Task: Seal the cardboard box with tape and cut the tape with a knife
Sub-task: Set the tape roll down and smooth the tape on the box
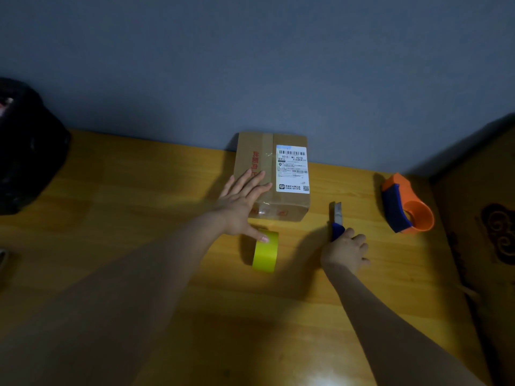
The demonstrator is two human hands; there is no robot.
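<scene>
1. The cardboard box (271, 174) sits at the far edge of the wooden table (139, 218), against the blue wall (250, 65), label side up; clear tape already runs along its top seam.
2. The left hand (241, 203) lies flat on the box's near-left corner, fingers spread and gripping nothing; that looks like bracing, so the box stays put.
3. The yellow tape roll (266, 252) stands on edge just beside the box, the left thumb touching its top; handy for a pull.
4. The right hand (345, 250) is wrapped round the blue knife (335, 221), blade pointing away toward the wall, well clear of the box; ready for cutting.
5. An orange tape dispenser (405, 207) waits unused at the right.
</scene>
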